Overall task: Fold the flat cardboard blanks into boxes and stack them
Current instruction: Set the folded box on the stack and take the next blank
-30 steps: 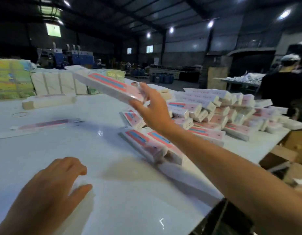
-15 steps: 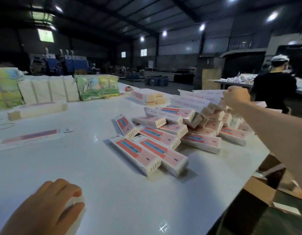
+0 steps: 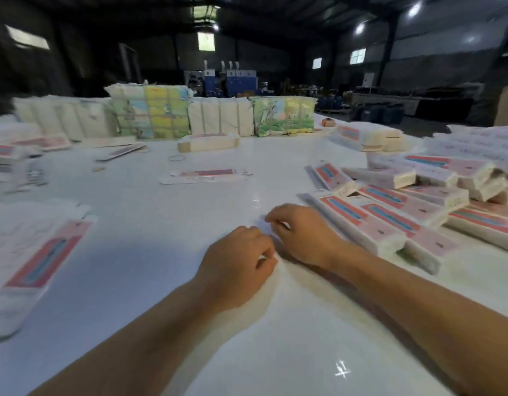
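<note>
Across the white bench (image 3: 132, 252), between boxes: folded boxes (image 3: 395, 212) piled right of frame, flat blanks (image 3: 38, 261) at left edge.
Left hand (image 3: 235, 261) and right hand (image 3: 301, 232), fingers curled at centre, seem to pinch something white; what, I cannot tell. Next likely: take a blank.

You're in a dim warehouse: dark metal roof (image 3: 275, 12), ceiling lamps (image 3: 360, 28) upper right, small bright windows (image 3: 357, 56) on the far wall, blue machines (image 3: 230, 81) centre background, glossy white table (image 3: 161, 224) filling the lower frame.

Dim hall lit by ceiling lamps (image 3: 414, 9) and windows (image 3: 357, 56); glare spots on the white bench (image 3: 343, 370); motion blur throughout, wide-angle bending at edges.
</note>
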